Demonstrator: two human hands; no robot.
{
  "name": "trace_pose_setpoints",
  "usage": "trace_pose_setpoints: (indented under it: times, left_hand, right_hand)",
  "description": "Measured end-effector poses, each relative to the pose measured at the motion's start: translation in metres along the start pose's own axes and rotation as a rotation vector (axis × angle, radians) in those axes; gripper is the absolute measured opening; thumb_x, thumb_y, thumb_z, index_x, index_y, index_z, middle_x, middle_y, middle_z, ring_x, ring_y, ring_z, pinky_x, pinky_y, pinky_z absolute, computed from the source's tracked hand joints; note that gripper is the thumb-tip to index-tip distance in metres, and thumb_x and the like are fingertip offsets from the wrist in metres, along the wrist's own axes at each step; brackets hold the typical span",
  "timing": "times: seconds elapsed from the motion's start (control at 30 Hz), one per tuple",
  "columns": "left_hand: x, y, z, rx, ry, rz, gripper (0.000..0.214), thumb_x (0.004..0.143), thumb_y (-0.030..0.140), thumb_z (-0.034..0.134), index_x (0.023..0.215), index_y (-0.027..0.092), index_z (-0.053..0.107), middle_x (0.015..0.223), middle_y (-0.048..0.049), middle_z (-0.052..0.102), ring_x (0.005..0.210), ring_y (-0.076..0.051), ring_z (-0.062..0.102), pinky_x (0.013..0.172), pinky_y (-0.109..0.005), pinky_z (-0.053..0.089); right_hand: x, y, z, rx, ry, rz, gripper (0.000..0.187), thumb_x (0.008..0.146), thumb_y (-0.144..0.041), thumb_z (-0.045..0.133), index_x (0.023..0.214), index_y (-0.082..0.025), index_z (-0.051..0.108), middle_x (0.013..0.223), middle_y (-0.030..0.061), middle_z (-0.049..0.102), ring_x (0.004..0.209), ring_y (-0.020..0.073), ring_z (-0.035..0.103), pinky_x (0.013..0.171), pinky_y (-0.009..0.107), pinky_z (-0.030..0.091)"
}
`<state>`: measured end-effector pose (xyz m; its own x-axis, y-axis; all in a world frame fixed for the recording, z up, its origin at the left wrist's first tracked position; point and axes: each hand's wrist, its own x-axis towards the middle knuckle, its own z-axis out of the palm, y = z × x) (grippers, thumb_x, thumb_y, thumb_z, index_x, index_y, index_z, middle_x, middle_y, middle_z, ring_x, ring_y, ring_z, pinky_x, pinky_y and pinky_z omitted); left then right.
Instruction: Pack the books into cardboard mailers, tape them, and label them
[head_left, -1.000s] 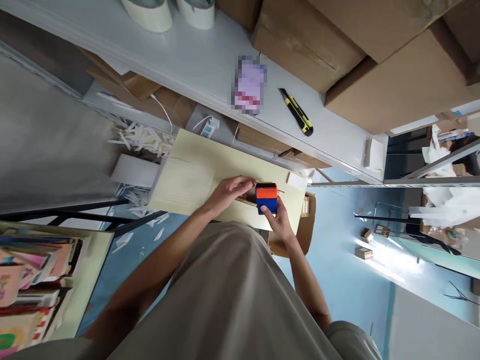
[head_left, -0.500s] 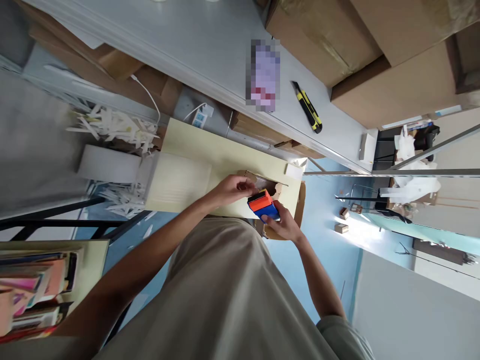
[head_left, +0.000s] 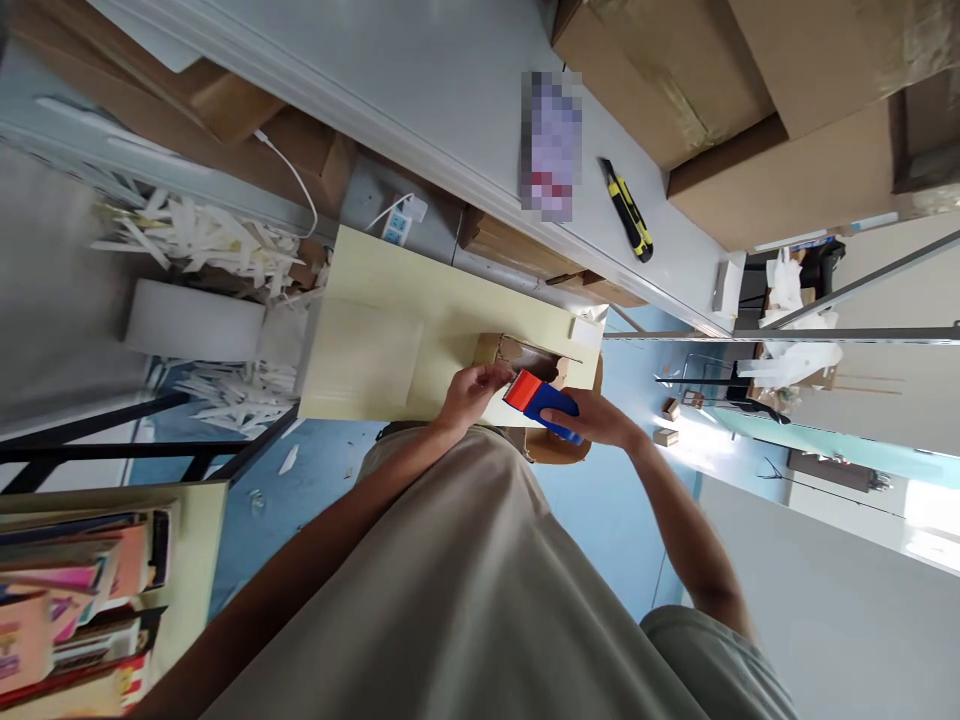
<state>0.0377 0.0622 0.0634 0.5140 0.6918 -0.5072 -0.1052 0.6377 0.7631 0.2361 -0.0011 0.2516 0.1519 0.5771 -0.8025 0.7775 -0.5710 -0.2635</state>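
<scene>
My right hand point(head_left: 596, 415) is wrapped round the blue body of a blue and orange handheld tool point(head_left: 559, 408); its exact kind I cannot make out. The tool's orange end points left, towards my left hand point(head_left: 474, 390). The left thumb and fingertips are pinched together close to that end; anything between them is too small to name. Just beyond both hands, an open brown cardboard box point(head_left: 489, 348) sits on the pale yellow table point(head_left: 367, 340), partly hidden by the tool and the fingers.
A black and yellow utility knife point(head_left: 628, 212) and a blurred-out item point(head_left: 553, 150) lie on the grey shelf point(head_left: 420, 100). Large cartons point(head_left: 675, 80) stand behind them. Paper strips point(head_left: 217, 240) and a white roll point(head_left: 193, 318) are left. Books point(head_left: 75, 600) fill the lower left.
My right hand has turned the tool, so its blue side lies more lengthwise and its orange end faces left. The left hand stays pinched close to it, its wrist now more bent.
</scene>
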Motion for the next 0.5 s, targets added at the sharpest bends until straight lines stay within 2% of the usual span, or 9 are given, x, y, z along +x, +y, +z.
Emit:
trace_pose_setpoints:
  times: [0.13,0.23,0.4,0.5]
  left_hand:
    - [0.017,-0.009,-0.020,-0.016,0.167,0.010,0.050,0.080,0.067,0.089,0.088,0.018,0.078,0.086,-0.0098,0.080,0.087,-0.023,0.073,0.076,-0.032,0.055]
    - [0.037,-0.020,-0.026,-0.045,0.182,-0.039,0.049,0.079,0.064,0.092,0.085,0.018,0.076,0.083,-0.0080,0.078,0.082,-0.021,0.069,0.073,-0.031,0.053]
    - [0.061,-0.042,-0.014,-0.078,0.246,-0.118,0.038,0.085,0.052,0.090,0.080,0.018,0.074,0.075,-0.0028,0.072,0.079,-0.018,0.064,0.073,-0.030,0.050]
    - [0.071,-0.057,-0.010,-0.089,0.270,-0.141,0.029,0.087,0.042,0.086,0.079,0.018,0.072,0.074,-0.0024,0.072,0.081,-0.019,0.064,0.076,-0.030,0.050]
  right_hand:
    - [-0.016,-0.007,-0.039,-0.037,-0.115,0.082,0.057,0.096,-0.079,0.070,0.086,-0.023,0.069,0.076,0.0053,0.079,0.065,0.0223,0.073,0.060,0.033,0.050]
    - [-0.014,-0.021,-0.058,-0.118,-0.108,0.139,0.062,0.096,-0.083,0.068,0.084,-0.022,0.071,0.073,0.0054,0.078,0.060,0.0210,0.072,0.059,0.033,0.050]
    - [0.021,-0.059,-0.059,-0.269,-0.078,0.144,0.066,0.099,-0.081,0.070,0.070,-0.022,0.066,0.068,0.0068,0.078,0.062,0.0208,0.073,0.065,0.032,0.051]
    - [0.041,-0.071,-0.053,-0.342,-0.093,0.162,0.068,0.099,-0.081,0.071,0.064,-0.022,0.065,0.066,0.0083,0.077,0.064,0.0223,0.074,0.067,0.033,0.052]
